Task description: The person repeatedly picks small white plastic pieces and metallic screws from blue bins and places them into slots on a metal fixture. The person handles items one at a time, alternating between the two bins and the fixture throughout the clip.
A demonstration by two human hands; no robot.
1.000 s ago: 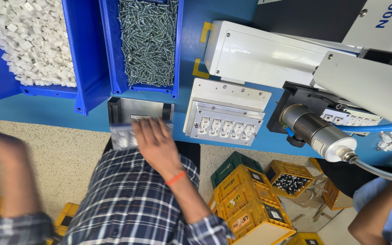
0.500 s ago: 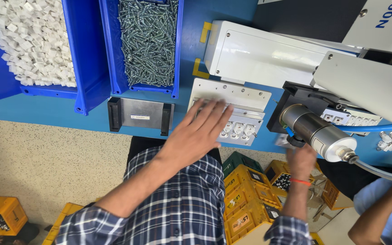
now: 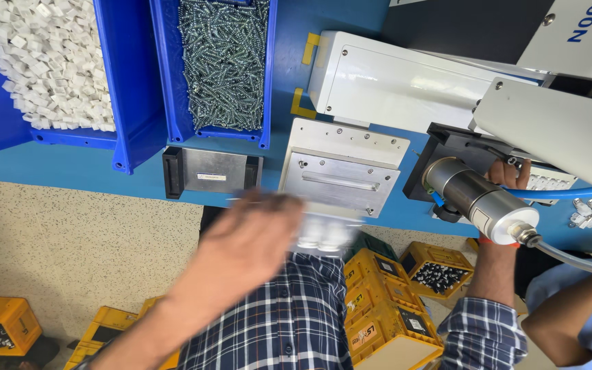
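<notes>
The left hand (image 3: 251,240) is blurred at the front edge of the blue desk (image 3: 70,168). It grasps a white part (image 3: 323,236) with round sockets, just below the metal fixture plate (image 3: 342,179). The right hand (image 3: 508,175) is behind the grey cylinder (image 3: 477,199) of the machine, and its fingers curl around something there, but I cannot tell what. A small metal block (image 3: 212,173) lies on the desk left of the plate. Behind it stand blue bins, one with screws (image 3: 224,62) and one with white pieces (image 3: 49,58).
</notes>
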